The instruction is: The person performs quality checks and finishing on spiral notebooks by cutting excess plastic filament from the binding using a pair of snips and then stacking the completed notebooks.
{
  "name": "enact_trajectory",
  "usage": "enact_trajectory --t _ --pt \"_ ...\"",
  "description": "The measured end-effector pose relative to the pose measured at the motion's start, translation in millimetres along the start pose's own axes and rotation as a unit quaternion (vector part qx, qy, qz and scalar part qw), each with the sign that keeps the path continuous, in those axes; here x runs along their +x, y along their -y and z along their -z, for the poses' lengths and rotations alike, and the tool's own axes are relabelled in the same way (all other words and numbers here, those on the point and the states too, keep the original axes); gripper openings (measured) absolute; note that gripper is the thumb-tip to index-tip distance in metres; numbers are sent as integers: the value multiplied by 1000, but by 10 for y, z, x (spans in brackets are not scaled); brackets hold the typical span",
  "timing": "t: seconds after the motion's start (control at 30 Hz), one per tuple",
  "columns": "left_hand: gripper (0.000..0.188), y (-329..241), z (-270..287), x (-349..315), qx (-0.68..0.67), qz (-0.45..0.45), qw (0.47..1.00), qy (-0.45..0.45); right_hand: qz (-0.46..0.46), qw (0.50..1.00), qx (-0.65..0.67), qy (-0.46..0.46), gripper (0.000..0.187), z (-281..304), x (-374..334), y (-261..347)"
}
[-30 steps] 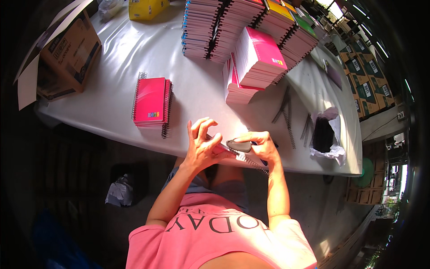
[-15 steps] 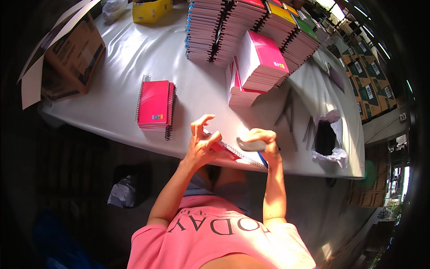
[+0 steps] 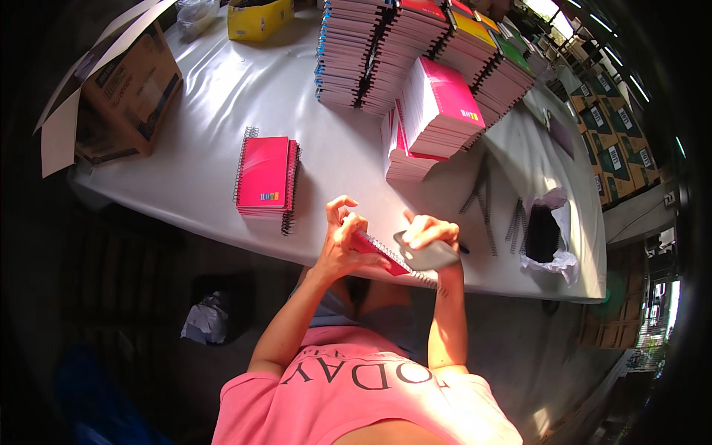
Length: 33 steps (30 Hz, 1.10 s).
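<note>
My left hand (image 3: 347, 241) is closed on a small pink notebook (image 3: 386, 259), which it holds tilted over the near edge of the table. A metal spiral coil (image 3: 380, 246) runs along the notebook's upper edge, and its loose end sticks out past the corner below my right hand. My right hand (image 3: 432, 233) is closed round a flat, grey, rounded object (image 3: 430, 256) whose kind I cannot make out. That object is against or just over the coil; blur hides whether they touch. A small stack of pink spiral notebooks (image 3: 263, 174) lies to the left.
Unbound pink-covered pads (image 3: 445, 104) are stacked ahead, before tall piles of bound notebooks (image 3: 345, 55). Loose black coils (image 3: 482, 200) and a paper-wrapped bundle of coils (image 3: 545, 233) lie at right. An open cardboard box (image 3: 126, 96) stands at far left, near a yellow box (image 3: 259, 18).
My right hand has turned over its grey object, which now shows its broad face beside the coil. The left hand keeps its grip on the notebook. The whole view has shifted slightly.
</note>
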<state>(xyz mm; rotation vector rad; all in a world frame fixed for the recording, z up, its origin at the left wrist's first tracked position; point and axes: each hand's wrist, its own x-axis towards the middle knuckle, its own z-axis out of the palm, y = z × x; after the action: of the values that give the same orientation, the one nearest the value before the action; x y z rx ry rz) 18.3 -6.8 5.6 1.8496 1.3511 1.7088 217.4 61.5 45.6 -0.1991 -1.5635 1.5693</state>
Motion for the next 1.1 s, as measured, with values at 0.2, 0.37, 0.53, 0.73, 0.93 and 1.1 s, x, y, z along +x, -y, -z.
enact_trajectory --t 0.2,0.37,0.53,0.73,0.93,1.1 --pt "83 129 -74 -108 -141 70 987 -38 -93 985 -120 -88 26 -99 39 -23" --pt "94 246 -97 -74 -182 135 974 2 -134 963 -234 -24 25 -133 98 -101" --pt "93 211 -97 -109 -174 143 974 15 -31 987 -155 32 28 -350 183 5" --pt "92 283 -129 -123 -139 94 986 -4 9 998 -70 -4 27 -263 236 64" --pt "37 60 -29 -22 -310 182 933 -2 -196 780 -590 -63 46 65 80 32" --pt "20 152 43 -95 -393 188 899 -40 -282 699 -652 -81 65 -27 -514 370"
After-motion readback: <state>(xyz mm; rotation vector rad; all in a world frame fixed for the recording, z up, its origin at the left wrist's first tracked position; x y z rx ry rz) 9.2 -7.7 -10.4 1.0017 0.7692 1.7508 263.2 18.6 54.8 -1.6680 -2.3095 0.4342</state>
